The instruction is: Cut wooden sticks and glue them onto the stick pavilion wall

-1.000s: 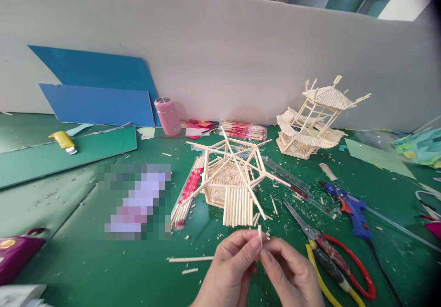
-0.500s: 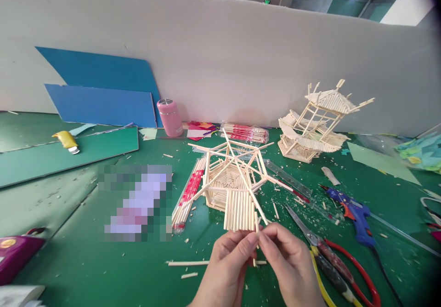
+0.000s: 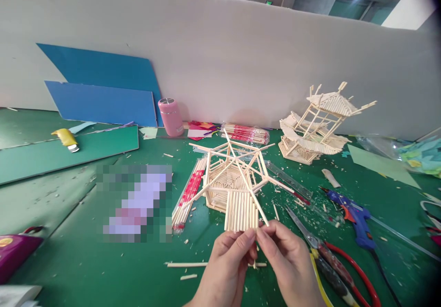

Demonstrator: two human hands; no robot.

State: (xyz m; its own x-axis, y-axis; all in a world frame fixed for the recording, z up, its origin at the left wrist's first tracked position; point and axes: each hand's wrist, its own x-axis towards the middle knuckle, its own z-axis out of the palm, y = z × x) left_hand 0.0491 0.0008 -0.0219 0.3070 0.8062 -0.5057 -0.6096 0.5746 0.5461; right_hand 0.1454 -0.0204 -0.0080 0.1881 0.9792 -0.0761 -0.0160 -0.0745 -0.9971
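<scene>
A pavilion frame of thin wooden sticks (image 3: 229, 178) stands on the green table in front of me. From its near side slopes a panel of sticks laid side by side (image 3: 241, 210). My left hand (image 3: 229, 256) and my right hand (image 3: 284, 256) meet at the panel's lower right corner, thumbs almost touching. Both are closed in a pinch on a short wooden stick (image 3: 256, 219) along the panel's right edge; my fingertips hide its lower end. Under my hands a longer loose stick (image 3: 188, 264) lies crosswise, partly covered.
Scissors (image 3: 310, 238) and a blue glue gun (image 3: 356, 215) with a cord lie on the right. Packs of sticks (image 3: 193, 183) lie left of the frame. Behind stand a finished-looking stick pavilion (image 3: 317, 127) and a pink flask (image 3: 171, 117). A yellow cutter (image 3: 66, 139) lies far left.
The short stick has shifted left and up, from slightly apart to lying against the panel's right edge. Both hands stay pinched in nearly the same place.
</scene>
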